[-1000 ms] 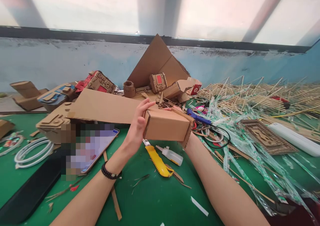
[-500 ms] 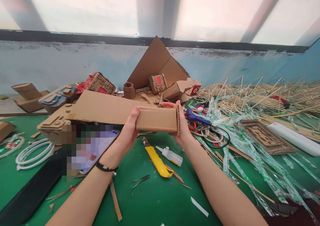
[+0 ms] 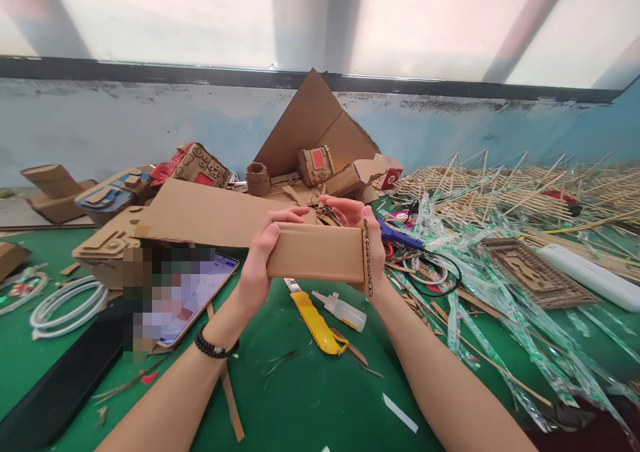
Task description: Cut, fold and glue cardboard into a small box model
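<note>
Between my two hands a small cardboard box (image 3: 316, 255) is held up above the green table. My left hand (image 3: 259, 260) grips its left end, thumb on the near edge and fingers over the far side. At the right end my right hand (image 3: 373, 245) presses against a cardboard end piece (image 3: 368, 257) with a corrugated edge; its fingers reach out behind the box. Below the box lie a yellow utility knife (image 3: 318, 323), blade extended, and a small clear glue bottle (image 3: 343, 311). Behind my left hand is a long flat cardboard sheet (image 3: 205, 213).
A phone (image 3: 200, 295) and a coiled white tube (image 3: 70, 307) lie at the left. Cardboard models stand at the back, such as a small box (image 3: 316, 165). To the right are a blue glue gun (image 3: 400, 234), crumpled plastic strips (image 3: 480, 292) and many thin wooden sticks (image 3: 450, 189).
The box has come slightly nearer and lower, and its right end has shifted right with my right hand. The fingers of my left hand now show above its far edge.
</note>
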Demonstrator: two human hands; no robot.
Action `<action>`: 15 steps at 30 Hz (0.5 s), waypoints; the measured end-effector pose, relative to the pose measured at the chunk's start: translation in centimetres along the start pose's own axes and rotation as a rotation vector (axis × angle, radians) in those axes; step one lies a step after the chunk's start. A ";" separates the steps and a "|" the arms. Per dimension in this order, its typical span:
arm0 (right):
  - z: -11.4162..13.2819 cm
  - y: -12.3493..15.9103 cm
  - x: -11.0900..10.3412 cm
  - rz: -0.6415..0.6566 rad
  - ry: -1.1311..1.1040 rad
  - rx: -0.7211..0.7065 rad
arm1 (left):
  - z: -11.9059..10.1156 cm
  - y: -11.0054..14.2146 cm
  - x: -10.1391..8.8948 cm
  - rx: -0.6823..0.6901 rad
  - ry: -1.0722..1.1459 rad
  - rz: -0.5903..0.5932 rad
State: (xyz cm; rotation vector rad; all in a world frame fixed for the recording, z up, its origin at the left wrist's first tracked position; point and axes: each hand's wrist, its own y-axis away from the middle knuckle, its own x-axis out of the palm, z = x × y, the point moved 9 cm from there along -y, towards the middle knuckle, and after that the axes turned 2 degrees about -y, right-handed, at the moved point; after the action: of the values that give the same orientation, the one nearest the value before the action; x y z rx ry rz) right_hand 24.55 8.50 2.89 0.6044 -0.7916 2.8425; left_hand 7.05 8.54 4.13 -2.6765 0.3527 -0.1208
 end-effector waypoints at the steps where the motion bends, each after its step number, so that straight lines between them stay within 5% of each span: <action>1: 0.1 0.1 0.1 0.010 0.000 -0.007 | 0.1 0.0 0.1 0.002 0.003 0.002; 15: -1.7 0.7 0.4 -0.014 -0.025 0.114 | 1.2 -0.2 -0.2 -0.035 0.039 -0.053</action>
State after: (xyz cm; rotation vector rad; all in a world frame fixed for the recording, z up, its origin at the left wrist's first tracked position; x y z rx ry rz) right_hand 23.47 8.75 1.42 0.6593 -0.6298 2.8878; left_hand 7.04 9.21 3.14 -2.7217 0.2991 -0.1840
